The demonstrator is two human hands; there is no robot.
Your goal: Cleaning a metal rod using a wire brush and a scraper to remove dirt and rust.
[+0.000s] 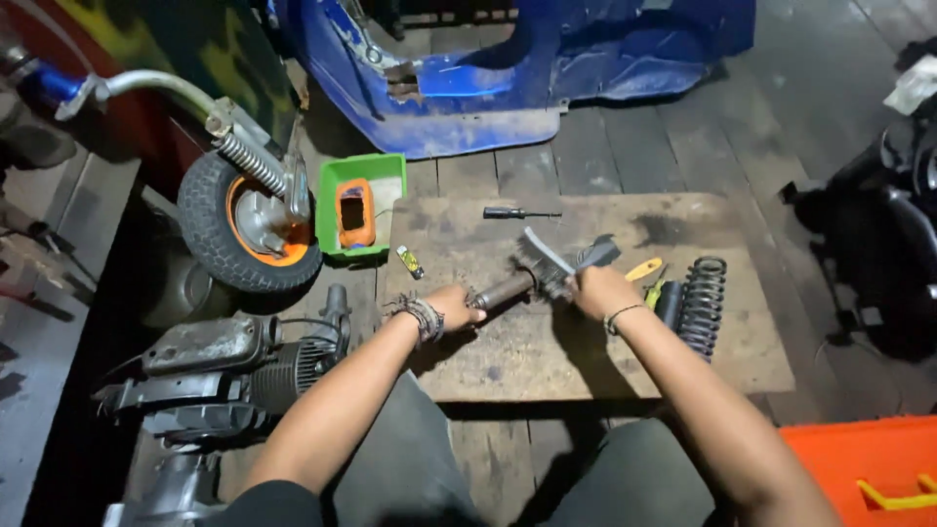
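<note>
My left hand (455,305) grips one end of a grey metal shaft (506,290) that lies across a worn board (586,361) on the floor. My right hand (600,290) holds a wire brush (547,256) against the shaft's far end. A braided bracelet sits on the left wrist, a thin band on the right. A black coil spring (705,303) lies just right of my right hand, with a black tube and a yellow-handled tool (644,269) beside it.
A black screwdriver (519,213) and a small lighter (410,261) lie on the board. A green tray (359,205) holds an orange part. A small wheel with fork (244,220) stands left, an engine (229,366) below it. Blue bodywork (508,78) is ahead, an orange crate (869,468) lower right.
</note>
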